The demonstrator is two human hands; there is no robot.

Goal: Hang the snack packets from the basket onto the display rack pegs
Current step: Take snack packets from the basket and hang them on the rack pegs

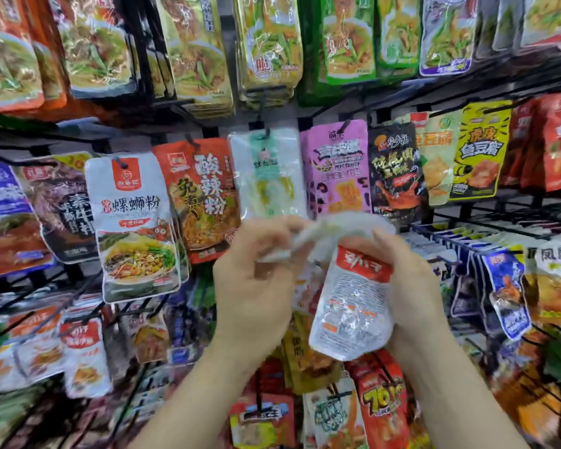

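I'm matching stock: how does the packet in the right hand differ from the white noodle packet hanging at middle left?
The held packet is gripped by the right hand, off any peg; the hanging packet sits on its peg. The held packet shows fine print, seemingly its back; the hanging packet shows a noodle-bowl picture. Both are whitish with red at the top.

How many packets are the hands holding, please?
2: a red-topped white foil packet in the right hand; a blurred white packet in the left hand. Others possibly hidden.
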